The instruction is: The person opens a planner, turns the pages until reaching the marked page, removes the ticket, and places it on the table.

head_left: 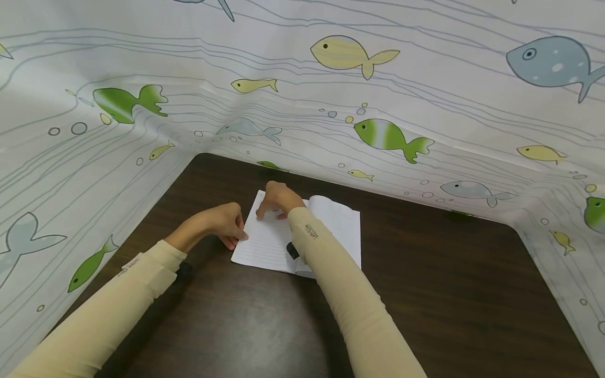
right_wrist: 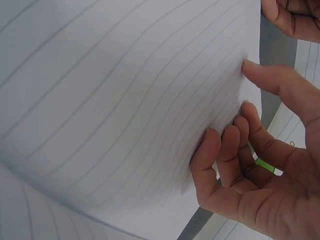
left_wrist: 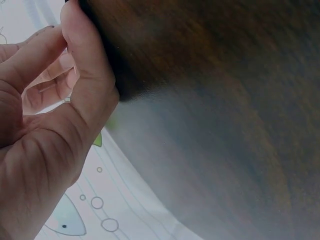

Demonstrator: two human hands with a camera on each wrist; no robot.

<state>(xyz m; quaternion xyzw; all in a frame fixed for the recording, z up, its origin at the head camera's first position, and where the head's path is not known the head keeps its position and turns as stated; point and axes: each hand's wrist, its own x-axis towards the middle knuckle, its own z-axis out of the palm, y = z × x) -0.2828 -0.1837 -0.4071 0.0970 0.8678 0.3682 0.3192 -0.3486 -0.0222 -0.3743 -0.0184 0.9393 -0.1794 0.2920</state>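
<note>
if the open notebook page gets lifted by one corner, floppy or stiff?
Probably floppy: the lined page already bows under the right hand. Likely light, being one thin sheet of the notebook. It may slide on the smooth table; the left hand sits at its edge.

Bare table (head_left: 425, 294) right of notebook (head_left: 340, 226)

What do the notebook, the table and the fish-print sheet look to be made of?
Notebook: thin matte white paper; ruled lines show, and the page bows under the right hand.
Table: dark wood or wood-look laminate, semi-gloss; faint grain and soft glare.
Sheet: probably thin plastic or fabric; it creases and drapes.
</note>
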